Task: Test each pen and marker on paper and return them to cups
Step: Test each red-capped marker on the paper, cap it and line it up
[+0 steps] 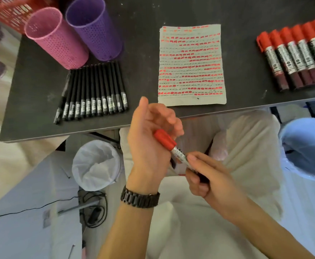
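I'm reading no brand anywhere. The silver label on the red-capped marker (165,140) is carrying black print too blurred to make out. The same is going for the row of red markers (298,55), which are lying side by side at the right end of the matte dark table (134,15), with glossy red caps and dark maroon ends. The black pens (95,90) are showing white barcode-style stickers, unreadable. The sheet of paper (191,64) is lying flat mid-table, filled with lines of red dashes alternating with thin dark scribble.

The pink cup (55,38) and the purple cup (95,28) are standing upright side by side at back left, both perforated cylinders. The slim pens are lying in a neat row just in front of them. A red lattice basket (9,12) is sitting behind the cups.

I'm seeing both hands below the table's near edge, over a lap in pale cloth. The right hand (207,176) is pinching the marker's barrel between thumb and curled fingers, cap pointing up-left. The left hand (151,139) is standing half open, thumb up, fingers loose and blurred. The cap is lying against its palm with no finger wrapped round it. A dark link-band watch (140,198) is sitting on the left wrist.
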### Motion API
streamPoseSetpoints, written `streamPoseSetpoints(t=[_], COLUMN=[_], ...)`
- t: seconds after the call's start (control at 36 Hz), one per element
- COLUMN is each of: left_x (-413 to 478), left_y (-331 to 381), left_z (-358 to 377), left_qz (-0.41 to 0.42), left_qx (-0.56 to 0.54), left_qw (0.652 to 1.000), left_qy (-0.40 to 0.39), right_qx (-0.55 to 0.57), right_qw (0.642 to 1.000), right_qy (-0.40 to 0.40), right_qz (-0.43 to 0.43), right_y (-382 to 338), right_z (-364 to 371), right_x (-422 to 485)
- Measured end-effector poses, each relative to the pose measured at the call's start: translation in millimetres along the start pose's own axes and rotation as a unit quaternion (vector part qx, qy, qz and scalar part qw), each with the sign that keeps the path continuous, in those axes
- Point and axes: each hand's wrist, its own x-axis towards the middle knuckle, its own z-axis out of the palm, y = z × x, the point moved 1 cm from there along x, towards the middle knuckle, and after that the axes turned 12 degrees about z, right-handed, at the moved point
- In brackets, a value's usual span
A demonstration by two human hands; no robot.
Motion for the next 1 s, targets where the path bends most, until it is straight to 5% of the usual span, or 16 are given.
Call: streamPoseSetpoints(t=[0.31,0.58,0.72,0.86,1.0], left_x=[3,-3,3,16,21], left_y=[-32,-35,-28,-18,-14], left_z=[7,25,35,42,50], left_qz=[-0.105,-0.109,-0.100,-0.075,0.061], left_qx=[-0.085,-0.120,-0.072,0.002,0.232], left_qw=[0.990,0.987,0.992,0.995,0.962], left_qy=[0.046,0.018,-0.013,-0.066,-0.128], right_qx=[0.055,0.063,0.044,-0.103,-0.169], right_qw=[0.982,0.976,0.977,0.966,0.952], right_qy=[0.179,0.208,0.195,0.199,0.175], right_qz=[-0.015,-0.035,-0.071,-0.128,-0.186], right_y=[14,-5,-11,-23,-49], right_z=[14,10,12,8,-12], right_x=[-19,-38,-40,-38,-46])
